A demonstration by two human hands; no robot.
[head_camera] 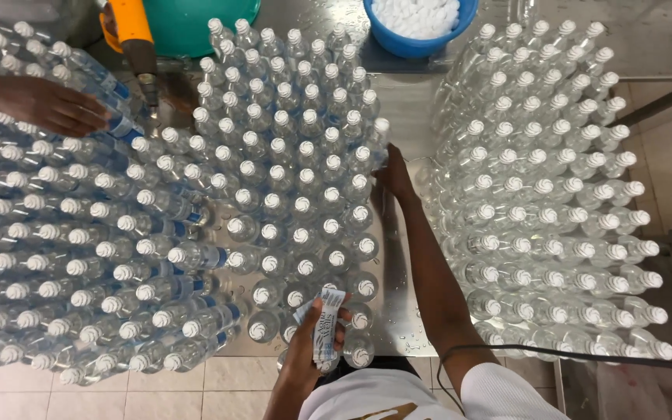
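My left hand [309, 342] is low at the table's front edge, closed around a small stack of blue and white label sleeves [326, 323]. My right hand [395, 176] reaches forward and touches the right side of a block of upright clear bottles with white caps [289, 179]. Whether its fingers close on a bottle I cannot tell; they rest against one at the block's edge. To the left lies a pile of labelled bottles on their sides [79, 249]. To the right lies another pile of clear unlabelled bottles [546, 194].
Another person's hand [48, 105] rests on the left pile's top. An orange-handled tool [135, 43] hangs over the steel table [402, 311] at the back, beside a green tub [196, 23]. A blue bowl of white caps [418, 23] stands behind. Tiled floor shows below.
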